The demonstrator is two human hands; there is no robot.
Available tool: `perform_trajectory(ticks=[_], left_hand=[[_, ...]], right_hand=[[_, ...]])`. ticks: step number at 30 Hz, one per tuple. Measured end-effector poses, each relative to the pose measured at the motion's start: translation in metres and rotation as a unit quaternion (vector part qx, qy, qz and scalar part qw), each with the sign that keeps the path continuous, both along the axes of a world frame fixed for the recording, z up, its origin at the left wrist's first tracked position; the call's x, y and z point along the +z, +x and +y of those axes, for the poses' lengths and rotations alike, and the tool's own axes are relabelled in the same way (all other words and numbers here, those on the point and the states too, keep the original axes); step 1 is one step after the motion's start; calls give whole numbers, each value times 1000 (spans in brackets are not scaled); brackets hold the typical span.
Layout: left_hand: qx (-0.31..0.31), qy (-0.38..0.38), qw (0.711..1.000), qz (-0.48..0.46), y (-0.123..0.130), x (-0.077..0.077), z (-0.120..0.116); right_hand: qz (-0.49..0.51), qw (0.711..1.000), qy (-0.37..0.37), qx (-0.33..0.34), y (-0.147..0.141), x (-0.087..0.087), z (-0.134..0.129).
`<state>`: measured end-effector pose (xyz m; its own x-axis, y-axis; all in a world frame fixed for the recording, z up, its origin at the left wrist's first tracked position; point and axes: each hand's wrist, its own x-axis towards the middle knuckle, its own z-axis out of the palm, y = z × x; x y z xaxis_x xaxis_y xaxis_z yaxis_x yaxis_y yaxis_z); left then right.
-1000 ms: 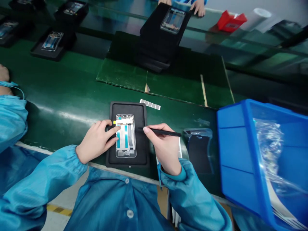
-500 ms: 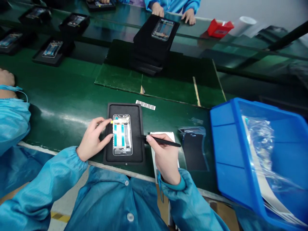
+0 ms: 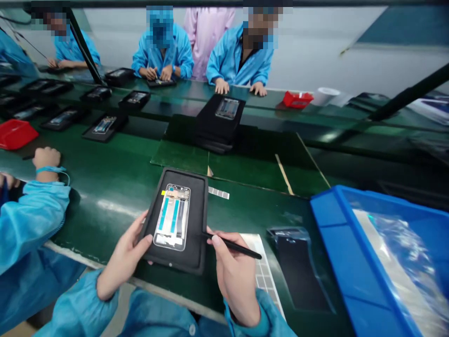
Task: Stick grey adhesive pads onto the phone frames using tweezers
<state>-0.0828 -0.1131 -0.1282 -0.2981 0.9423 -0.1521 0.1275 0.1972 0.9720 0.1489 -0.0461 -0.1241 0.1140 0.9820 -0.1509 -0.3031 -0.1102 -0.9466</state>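
A black foam tray (image 3: 196,206) carries an opened phone (image 3: 172,217) with its inner parts bare and a yellow tab at its upper left. My left hand (image 3: 128,252) grips the tray's lower left side, thumb on top near the phone and fingers at the edge and underneath. The tray looks slightly tilted, its near end raised off the bench. Between the thumb and fingers of my right hand (image 3: 233,271) is a slim black pen-like tool (image 3: 242,248), its exact kind unclear. The tool's front end and those fingers are at the tray's right edge.
A strip of grey labels (image 3: 219,193) lies beyond the tray; a label sheet (image 3: 264,271) is under my right forearm. A black film piece (image 3: 298,267) and a blue bin (image 3: 336,262) stand right. Stacked trays (image 3: 219,126) sit ahead. A co-worker's arm (image 3: 45,196) is at left.
My left hand has gone from the phone's left side to the tray's edge, and the tray is now tilted. My right hand has come to the tray's right edge. The view has tipped up.
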Motion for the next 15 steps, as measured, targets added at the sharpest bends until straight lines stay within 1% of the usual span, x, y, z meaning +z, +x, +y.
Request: perform_trajectory(ticks=[2, 3, 4, 5, 7, 9, 10, 12, 13, 15], left_hand=[[62, 4, 995, -77, -22, 9, 32], [98, 19, 991, -89, -36, 14, 52], [127, 44, 987, -82, -52, 18, 75], [163, 72, 983, -52, -68, 21, 99], [195, 98, 976, -16, -102, 26, 151], [214, 106, 971, 26, -135, 29, 198], [219, 106, 969, 51, -151, 30, 217], [206, 116, 965, 111, -177, 34, 245], [185, 129, 963, 144, -188, 36, 254], [109, 178, 953, 222, -206, 41, 266]], right_hand=[[1, 1000, 22, 6, -4, -3, 9], [-16, 999, 27, 17, -6, -5, 13], [-41, 998, 27, 34, -8, -7, 16], [-68, 996, 23, 55, -10, -8, 19], [-115, 988, 13, 97, -13, -10, 21], [-139, 983, 7, 122, -15, -10, 21], [-145, 981, 5, 128, -14, -9, 20], [-148, 980, 2, 134, -11, -6, 17], [-144, 980, 1, 136, -8, -4, 15], [-128, 984, 0, 127, 3, 0, 13]])
